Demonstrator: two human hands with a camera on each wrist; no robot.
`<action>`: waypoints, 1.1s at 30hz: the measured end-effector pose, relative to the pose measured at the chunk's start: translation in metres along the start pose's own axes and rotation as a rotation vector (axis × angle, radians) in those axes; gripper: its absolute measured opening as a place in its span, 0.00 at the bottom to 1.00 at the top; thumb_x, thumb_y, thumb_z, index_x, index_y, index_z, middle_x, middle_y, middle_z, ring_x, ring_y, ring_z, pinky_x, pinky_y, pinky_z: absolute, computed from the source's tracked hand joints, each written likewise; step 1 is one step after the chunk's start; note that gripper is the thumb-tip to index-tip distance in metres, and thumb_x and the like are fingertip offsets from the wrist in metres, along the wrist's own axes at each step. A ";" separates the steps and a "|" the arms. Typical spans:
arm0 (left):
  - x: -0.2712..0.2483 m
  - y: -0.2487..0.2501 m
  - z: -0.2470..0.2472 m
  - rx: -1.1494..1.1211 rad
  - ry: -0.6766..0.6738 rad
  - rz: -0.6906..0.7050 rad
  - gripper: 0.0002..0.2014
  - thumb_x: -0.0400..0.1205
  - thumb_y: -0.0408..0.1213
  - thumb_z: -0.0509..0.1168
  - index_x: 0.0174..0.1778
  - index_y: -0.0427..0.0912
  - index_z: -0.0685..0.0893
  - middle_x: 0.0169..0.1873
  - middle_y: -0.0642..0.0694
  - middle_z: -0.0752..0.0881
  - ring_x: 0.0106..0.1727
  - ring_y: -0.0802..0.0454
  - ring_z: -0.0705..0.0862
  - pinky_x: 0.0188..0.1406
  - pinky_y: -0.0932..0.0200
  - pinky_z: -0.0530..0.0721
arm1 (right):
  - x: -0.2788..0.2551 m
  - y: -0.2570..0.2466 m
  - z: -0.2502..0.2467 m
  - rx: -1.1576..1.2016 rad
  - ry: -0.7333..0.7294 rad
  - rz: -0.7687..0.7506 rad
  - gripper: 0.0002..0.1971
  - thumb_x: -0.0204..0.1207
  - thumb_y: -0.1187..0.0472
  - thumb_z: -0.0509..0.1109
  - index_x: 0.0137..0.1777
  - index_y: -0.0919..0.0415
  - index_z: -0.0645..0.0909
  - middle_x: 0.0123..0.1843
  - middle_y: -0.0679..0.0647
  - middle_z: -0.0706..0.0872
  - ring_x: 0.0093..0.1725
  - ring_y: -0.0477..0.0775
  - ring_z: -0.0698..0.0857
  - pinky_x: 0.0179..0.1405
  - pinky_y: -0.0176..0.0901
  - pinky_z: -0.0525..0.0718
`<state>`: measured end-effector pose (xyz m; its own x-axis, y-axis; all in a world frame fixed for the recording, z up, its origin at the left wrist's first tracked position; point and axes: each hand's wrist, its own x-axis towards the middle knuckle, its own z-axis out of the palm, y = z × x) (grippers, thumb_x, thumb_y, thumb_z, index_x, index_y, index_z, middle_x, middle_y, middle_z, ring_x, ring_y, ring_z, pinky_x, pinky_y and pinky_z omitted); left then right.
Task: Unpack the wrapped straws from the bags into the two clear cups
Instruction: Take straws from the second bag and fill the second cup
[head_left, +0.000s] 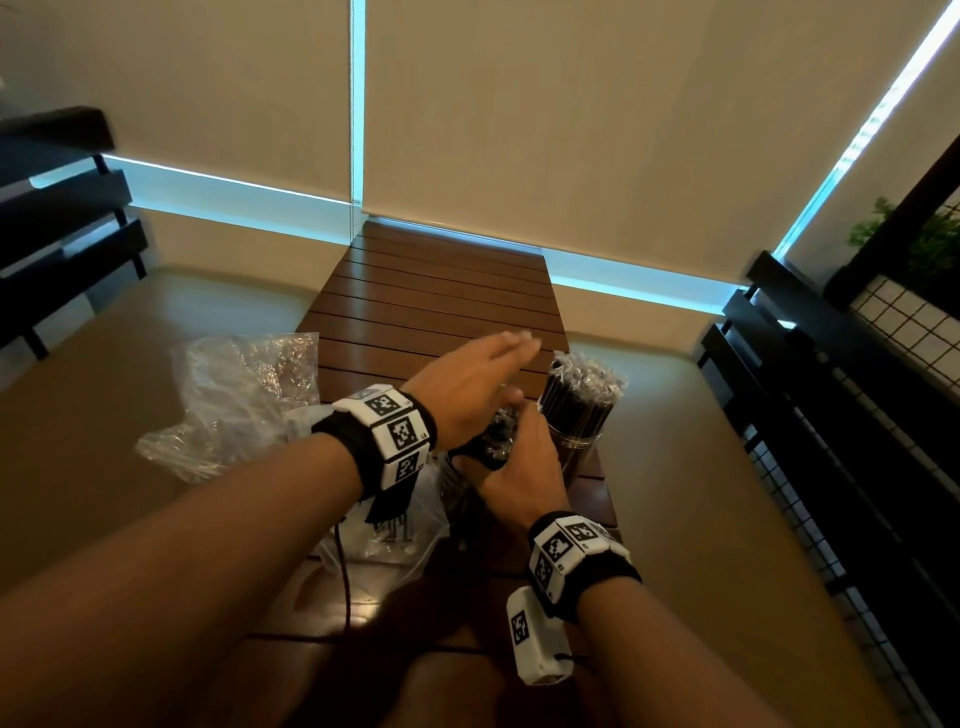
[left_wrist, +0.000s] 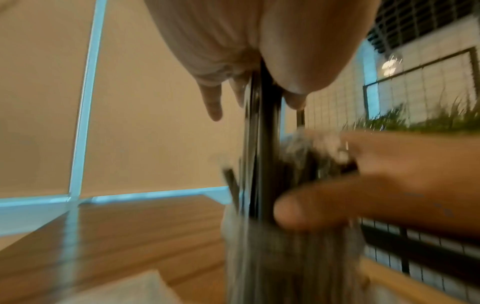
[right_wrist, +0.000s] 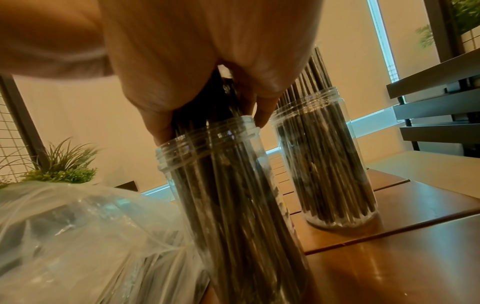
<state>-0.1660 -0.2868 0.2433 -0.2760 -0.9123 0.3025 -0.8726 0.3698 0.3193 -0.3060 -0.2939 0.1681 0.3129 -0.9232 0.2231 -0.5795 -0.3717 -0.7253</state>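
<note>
Two clear cups stand on the slatted wooden table (head_left: 436, 291). The far cup (head_left: 579, 415) (right_wrist: 324, 164) is packed with dark wrapped straws. The near cup (head_left: 454, 480) (right_wrist: 233, 185) also holds a thick bundle of straws (right_wrist: 226, 164), tilted a little. My right hand (head_left: 519, 462) (right_wrist: 207, 61) grips that bundle's upper end just above the rim. My left hand (head_left: 483, 374) hovers over the same cup with fingers (left_wrist: 213, 102) stretched out, thumb beside the straw tops (left_wrist: 262, 133). The left wrist view is blurred.
A crumpled clear bag (head_left: 244, 395) lies off the table's left edge. Another plastic bag (head_left: 395, 525) (right_wrist: 78, 236) with some straws in it sits just left of the near cup. Black shelving and a wire grid (head_left: 857, 415) stand on the right.
</note>
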 end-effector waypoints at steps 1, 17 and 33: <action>-0.006 -0.004 0.011 0.062 -0.128 -0.030 0.28 0.89 0.46 0.52 0.85 0.49 0.51 0.85 0.50 0.54 0.84 0.50 0.55 0.81 0.42 0.62 | 0.000 0.000 0.001 -0.002 0.006 -0.013 0.40 0.65 0.47 0.81 0.74 0.49 0.65 0.69 0.46 0.74 0.67 0.49 0.79 0.63 0.50 0.83; -0.020 -0.010 0.022 -0.466 -0.119 -0.370 0.32 0.88 0.52 0.48 0.86 0.45 0.45 0.85 0.45 0.49 0.85 0.50 0.51 0.81 0.47 0.54 | 0.007 0.002 -0.012 -0.214 0.046 -0.112 0.52 0.59 0.39 0.81 0.81 0.48 0.57 0.81 0.51 0.55 0.78 0.57 0.65 0.72 0.54 0.76; -0.026 -0.031 0.036 -0.495 -0.262 -0.715 0.09 0.84 0.32 0.63 0.54 0.41 0.87 0.40 0.41 0.90 0.40 0.47 0.91 0.36 0.53 0.92 | 0.027 -0.004 -0.012 -0.358 -0.132 -0.165 0.37 0.65 0.40 0.78 0.73 0.42 0.67 0.67 0.50 0.70 0.61 0.56 0.81 0.53 0.53 0.88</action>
<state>-0.1464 -0.2808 0.1927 0.1287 -0.9418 -0.3106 -0.6147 -0.3216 0.7202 -0.3040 -0.3183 0.1846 0.5038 -0.8367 0.2148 -0.7315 -0.5455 -0.4090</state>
